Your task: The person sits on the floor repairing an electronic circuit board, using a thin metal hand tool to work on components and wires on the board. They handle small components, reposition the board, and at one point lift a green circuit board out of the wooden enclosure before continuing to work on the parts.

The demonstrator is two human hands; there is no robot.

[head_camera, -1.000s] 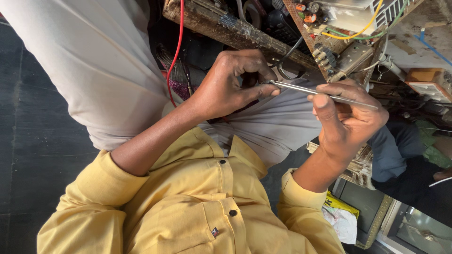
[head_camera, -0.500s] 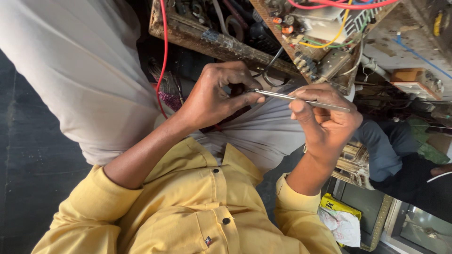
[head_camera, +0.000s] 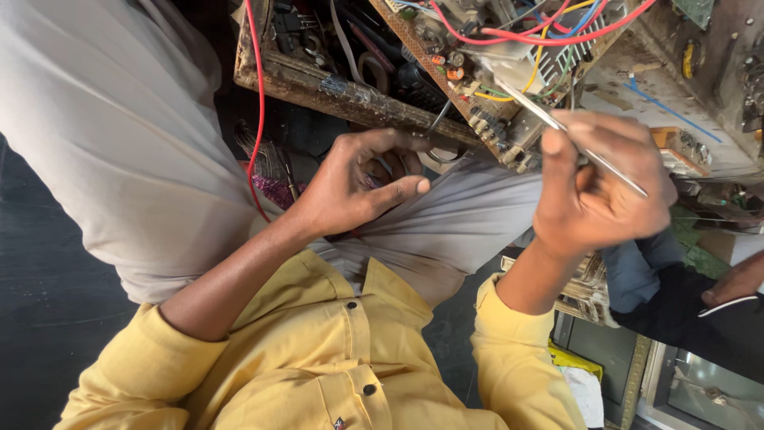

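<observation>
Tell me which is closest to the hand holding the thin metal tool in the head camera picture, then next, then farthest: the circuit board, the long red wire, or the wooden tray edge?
Measured from the right hand:
1. Circuit board, just above it, where the metal tool points.
2. Wooden tray edge, farther along, above the left hand.
3. Long red wire, farthest, hanging beyond the tray on the far side of the left hand.

A yellow shirt (head_camera: 302, 374) with long sleeves is worn. The sleeves are pushed up, so both forearms are left bare. Small dark buttons (head_camera: 351, 305) are sewn down the front of the shirt. Light grey trousers (head_camera: 119, 143) are worn on the legs. The left hand (head_camera: 358, 187) and the right hand (head_camera: 597, 195) are bare.
</observation>
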